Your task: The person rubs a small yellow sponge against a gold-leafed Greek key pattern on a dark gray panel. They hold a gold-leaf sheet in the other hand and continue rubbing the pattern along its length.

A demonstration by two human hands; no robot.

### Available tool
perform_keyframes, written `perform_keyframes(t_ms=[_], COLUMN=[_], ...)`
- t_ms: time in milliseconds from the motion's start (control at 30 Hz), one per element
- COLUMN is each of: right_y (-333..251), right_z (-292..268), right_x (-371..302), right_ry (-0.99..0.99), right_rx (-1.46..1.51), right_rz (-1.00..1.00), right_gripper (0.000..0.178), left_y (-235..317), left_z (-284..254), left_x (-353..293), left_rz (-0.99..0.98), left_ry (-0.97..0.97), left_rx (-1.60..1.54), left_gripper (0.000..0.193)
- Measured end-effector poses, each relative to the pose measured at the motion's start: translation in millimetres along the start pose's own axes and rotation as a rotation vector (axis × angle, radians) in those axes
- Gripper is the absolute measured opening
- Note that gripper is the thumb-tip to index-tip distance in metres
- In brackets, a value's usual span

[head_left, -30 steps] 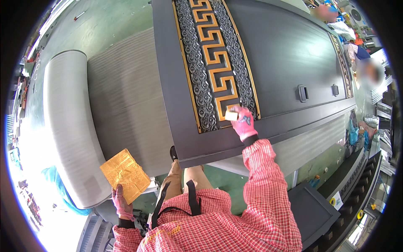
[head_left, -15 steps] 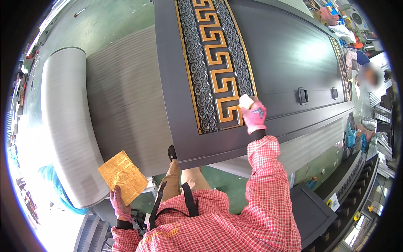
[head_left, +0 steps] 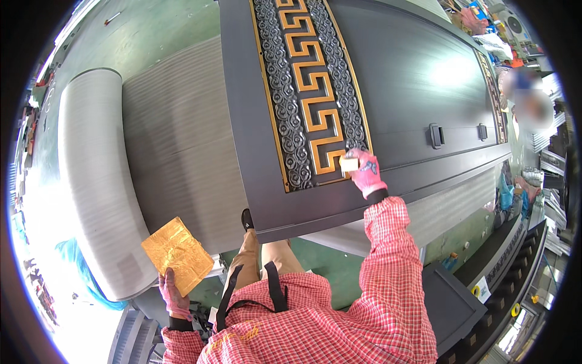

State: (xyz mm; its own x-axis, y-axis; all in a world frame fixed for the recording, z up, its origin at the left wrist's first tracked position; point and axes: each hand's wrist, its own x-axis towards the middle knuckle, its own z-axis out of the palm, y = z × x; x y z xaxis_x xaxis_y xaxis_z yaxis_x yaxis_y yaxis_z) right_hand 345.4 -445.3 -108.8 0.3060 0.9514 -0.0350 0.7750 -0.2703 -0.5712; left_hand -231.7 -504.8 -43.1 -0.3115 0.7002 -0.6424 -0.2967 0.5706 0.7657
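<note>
My right hand (head_left: 367, 172), in a pink glove, is closed on a small pale sponge (head_left: 349, 164). It is at the near end of a raised gold key-pattern strip (head_left: 319, 119) on a dark grey door panel (head_left: 418, 73), by the strip's right edge. Dark scroll-relief bands (head_left: 284, 91) flank the gold strip. Low on the left, my left hand (head_left: 173, 293), also gloved in pink, grips the lower edge of a flat gold-coated board (head_left: 177, 255), clear of the panel.
Left of the panel lies a large roll of grey foam sheet (head_left: 97, 176), partly unrolled. Recessed handles (head_left: 437, 136) sit on the panel's right part. Another person (head_left: 524, 97) is at the far right. A dark panel (head_left: 451, 306) stands at lower right.
My right hand has moved slightly down toward the panel's near edge, and the sponge has turned in its fingers. My left hand and the gold board stay put.
</note>
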Motion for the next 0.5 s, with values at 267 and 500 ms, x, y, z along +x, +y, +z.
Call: perform_keyframes(t_ms=[267,500], right_y=[-25.6,-68.0], right_z=[-36.6,-59.4], right_x=[-38.5,-128.0], right_ry=[0.107,0.335], right_rx=[1.033,1.636], right_rz=[0.340,0.469], right_gripper=[0.027,0.022], left_y=[10.3,45.6], left_z=[14.1,58.0], left_x=[-7.7,-20.9], left_rz=[-0.019,-0.037], left_ry=[-0.052,-0.272], left_rx=[0.023,0.065], left_gripper=[0.044,0.047])
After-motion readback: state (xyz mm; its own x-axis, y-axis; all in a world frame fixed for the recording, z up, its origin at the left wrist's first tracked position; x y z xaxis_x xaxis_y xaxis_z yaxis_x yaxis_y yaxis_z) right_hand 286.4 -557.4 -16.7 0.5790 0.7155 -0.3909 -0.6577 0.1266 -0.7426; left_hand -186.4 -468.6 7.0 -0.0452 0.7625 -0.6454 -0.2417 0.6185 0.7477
